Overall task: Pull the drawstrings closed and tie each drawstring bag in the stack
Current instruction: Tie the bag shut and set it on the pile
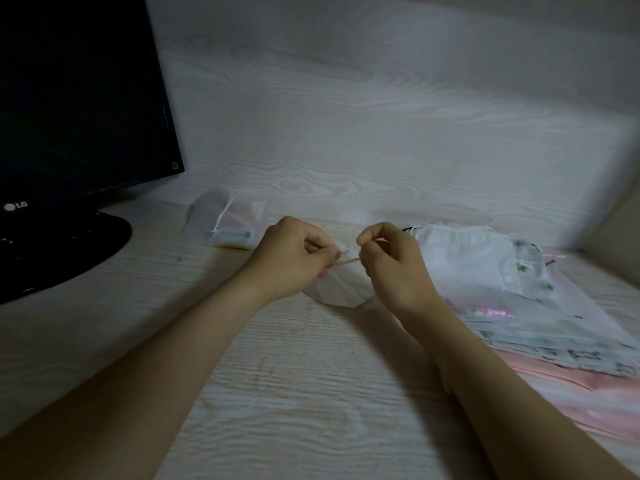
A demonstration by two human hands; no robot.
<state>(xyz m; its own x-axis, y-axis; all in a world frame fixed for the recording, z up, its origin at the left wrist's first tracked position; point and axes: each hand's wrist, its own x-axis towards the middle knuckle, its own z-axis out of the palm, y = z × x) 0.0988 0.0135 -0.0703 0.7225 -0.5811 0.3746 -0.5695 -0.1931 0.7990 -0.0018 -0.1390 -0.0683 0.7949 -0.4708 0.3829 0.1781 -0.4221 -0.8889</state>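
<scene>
Midway across the desk (277, 375), left hand (294, 258) and right hand (391, 263) each pinch the cord (348, 260) of a drawstring bag (341, 289)

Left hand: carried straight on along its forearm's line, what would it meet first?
Probably the right hand, pinching the thin white drawstring just ahead of the left hand; the pile of sheer white fabric bags lies beyond.

Left hand (289, 256), right hand (393, 263): close, curled.

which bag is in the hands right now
The small white bag, drawstring pinched between left hand and right hand; stack and far bag lie untouched.
</scene>
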